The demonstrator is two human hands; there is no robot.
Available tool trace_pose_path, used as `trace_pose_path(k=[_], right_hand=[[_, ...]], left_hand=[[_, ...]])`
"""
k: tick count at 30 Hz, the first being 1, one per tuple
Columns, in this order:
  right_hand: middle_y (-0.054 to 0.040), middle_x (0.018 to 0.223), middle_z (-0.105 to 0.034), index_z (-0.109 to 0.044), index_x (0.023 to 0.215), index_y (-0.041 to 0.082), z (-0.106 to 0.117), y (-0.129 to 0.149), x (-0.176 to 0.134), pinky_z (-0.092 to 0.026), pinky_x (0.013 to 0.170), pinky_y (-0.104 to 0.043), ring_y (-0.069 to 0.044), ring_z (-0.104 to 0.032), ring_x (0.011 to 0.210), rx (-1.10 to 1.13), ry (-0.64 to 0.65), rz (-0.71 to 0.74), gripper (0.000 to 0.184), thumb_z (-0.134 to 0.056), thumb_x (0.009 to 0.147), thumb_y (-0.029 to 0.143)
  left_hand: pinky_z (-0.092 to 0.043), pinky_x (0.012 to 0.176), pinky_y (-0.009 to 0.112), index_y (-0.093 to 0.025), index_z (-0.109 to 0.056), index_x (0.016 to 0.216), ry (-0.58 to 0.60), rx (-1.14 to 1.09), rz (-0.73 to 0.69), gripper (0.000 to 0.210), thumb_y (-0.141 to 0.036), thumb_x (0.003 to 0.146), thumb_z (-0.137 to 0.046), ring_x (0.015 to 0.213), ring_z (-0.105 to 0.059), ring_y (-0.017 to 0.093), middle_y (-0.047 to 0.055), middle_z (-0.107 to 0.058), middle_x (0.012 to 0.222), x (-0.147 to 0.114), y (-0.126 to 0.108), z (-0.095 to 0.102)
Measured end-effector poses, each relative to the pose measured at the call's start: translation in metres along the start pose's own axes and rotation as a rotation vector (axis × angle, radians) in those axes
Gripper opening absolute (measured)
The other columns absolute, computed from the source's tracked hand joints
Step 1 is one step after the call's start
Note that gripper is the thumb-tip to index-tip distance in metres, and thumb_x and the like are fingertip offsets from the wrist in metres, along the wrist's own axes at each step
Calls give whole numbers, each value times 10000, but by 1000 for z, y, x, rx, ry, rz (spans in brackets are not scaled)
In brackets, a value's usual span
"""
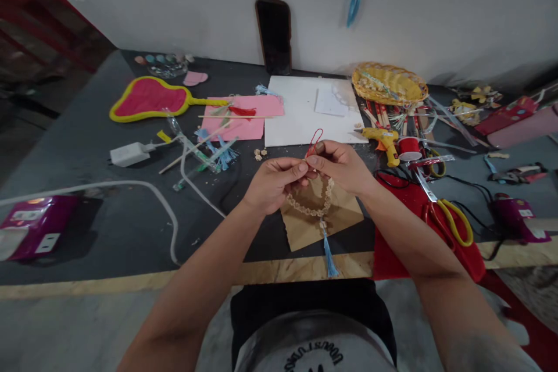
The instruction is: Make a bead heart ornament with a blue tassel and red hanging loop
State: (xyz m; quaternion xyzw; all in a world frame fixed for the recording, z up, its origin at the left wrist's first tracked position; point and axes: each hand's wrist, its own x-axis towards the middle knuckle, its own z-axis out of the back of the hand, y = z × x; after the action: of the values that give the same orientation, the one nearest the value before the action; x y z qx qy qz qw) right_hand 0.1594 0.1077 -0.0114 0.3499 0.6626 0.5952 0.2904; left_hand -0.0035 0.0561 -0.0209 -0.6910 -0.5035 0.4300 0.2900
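Observation:
Both hands meet above the front of the table, fingertips pinched close together. My left hand point(275, 181) is closed on the red cord point(314, 142), near its lower end. Beside it, my right hand point(337, 167) is closed on the same cord, which rises in a thin loop between the hands. Below the fingers hangs a ring of small beige beads point(310, 209), its top partly hidden by the hands. From the ring's bottom drops a light blue tassel point(330, 256). A brown cardboard sheet point(300, 232) lies underneath.
At right are a yellow glue gun point(383, 142), a red thread spool point(408, 149), yellow-handled scissors point(455, 221) and a wicker basket point(387, 82). At left lie a pink fan point(150, 100) and a white charger point(129, 154). A phone point(274, 35) leans on the wall behind white sheets point(292, 110).

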Motion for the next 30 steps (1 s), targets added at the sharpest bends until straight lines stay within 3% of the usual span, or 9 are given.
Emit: trace_pose_path(k=[6, 11, 14, 19, 23, 30], right_hand=[[46, 654, -555, -639, 834, 167, 4, 0, 0, -354, 494, -202, -58, -455, 538, -45, 7, -54, 417, -727, 805, 573], [29, 668, -594, -654, 786, 160, 8, 3, 0, -353, 518, -216, -70, -448, 562, -187, -35, -63, 431, -779, 734, 570], [27, 667, -604, -655, 770, 158, 7, 4, 1, -372, 560, -226, -80, -462, 593, -256, -49, -47, 403, -783, 728, 538], [50, 621, -550, -633, 808, 157, 8, 8, 1, -326, 494, -220, -64, -416, 521, -164, -41, -88, 423, -762, 744, 555], [58, 612, -557, -613, 784, 168, 8, 13, 1, -317, 469, -210, -51, -401, 493, -78, -25, -111, 442, -814, 692, 551], [28, 687, -628, -632, 790, 170, 7, 10, 0, -413, 556, -213, -80, -522, 608, -61, -10, -128, 453, -808, 690, 574]], left_hand=[[-428, 545, 194, -158, -740, 676, -14, 102, -51, 294, -399, 598, -889, 528, -558, 77, 29, -726, 674, 1, 1, 0], [-399, 595, 219, -166, -706, 635, -134, 517, -332, 149, -291, 703, -750, 585, -505, 100, -17, -633, 604, -3, 2, -5], [-375, 588, 221, -173, -679, 604, -194, 676, -406, 162, -281, 715, -728, 584, -459, 101, -27, -589, 579, -4, 3, -5], [-459, 627, 235, -155, -751, 757, -33, 334, -177, 285, -430, 693, -794, 637, -573, 129, 37, -714, 719, 0, 4, -1], [-493, 621, 236, -127, -751, 752, 62, 99, 6, 375, -471, 641, -851, 636, -617, 135, 86, -739, 727, 0, 0, -1], [-456, 551, 195, -116, -748, 743, 94, 15, 54, 384, -443, 610, -900, 564, -599, 94, 74, -729, 693, -2, -3, -2]])
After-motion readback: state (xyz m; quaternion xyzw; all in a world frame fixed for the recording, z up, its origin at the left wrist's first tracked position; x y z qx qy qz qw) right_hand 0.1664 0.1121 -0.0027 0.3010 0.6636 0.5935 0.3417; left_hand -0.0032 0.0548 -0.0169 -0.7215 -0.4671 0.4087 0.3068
